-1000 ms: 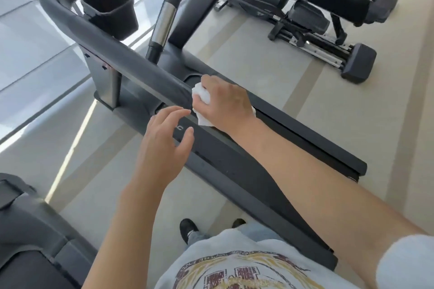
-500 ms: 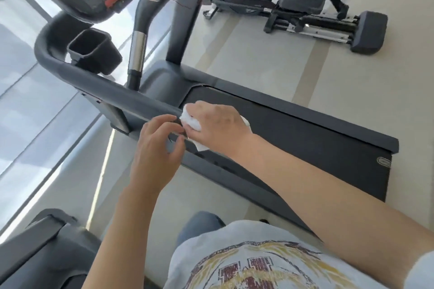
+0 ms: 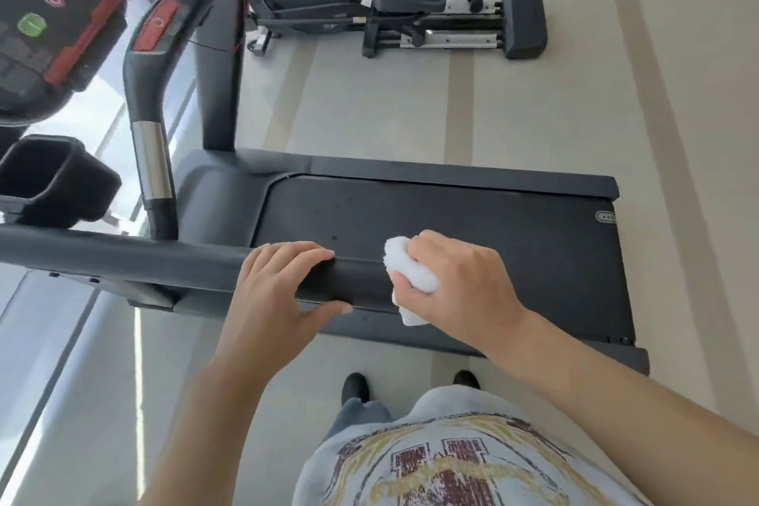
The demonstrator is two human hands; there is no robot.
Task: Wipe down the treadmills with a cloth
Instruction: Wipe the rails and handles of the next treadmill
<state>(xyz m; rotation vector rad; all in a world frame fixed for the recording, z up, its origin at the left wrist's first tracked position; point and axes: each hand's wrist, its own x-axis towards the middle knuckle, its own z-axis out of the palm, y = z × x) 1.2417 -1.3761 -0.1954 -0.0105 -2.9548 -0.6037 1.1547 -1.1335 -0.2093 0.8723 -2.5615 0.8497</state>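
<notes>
A: Treadmill [image 3: 451,218] first, where does it sit?

B: Across the middle of the view, its black belt running left to right, console [image 3: 49,33] at the upper left. Take the near handrail [image 3: 164,259] as the landmark: it crosses from the left edge toward the centre, above the near side of the belt.

A: And the cloth [image 3: 404,267]?

B: White, bunched up, pressed against the free end of that handrail and draped down over its near side. The right hand [image 3: 460,283] grips it, fingers curled round the wad.

A: Left hand [image 3: 283,292]?

B: Laid on the handrail just left of the cloth, fingers draped over the top, thumb against the near face. It looks like a loose grasp on the rail; hand and cloth are close but not touching.

A: Anything else around the handrail?

B: A cup holder [image 3: 53,181] just beyond its left part, a curved grip bar [image 3: 150,144] with a metal section rising behind it, and another exercise machine [image 3: 431,25] far beyond on the pale floor. Two dark shoes [image 3: 355,386] stand on the near side of the rail, below the hands
</notes>
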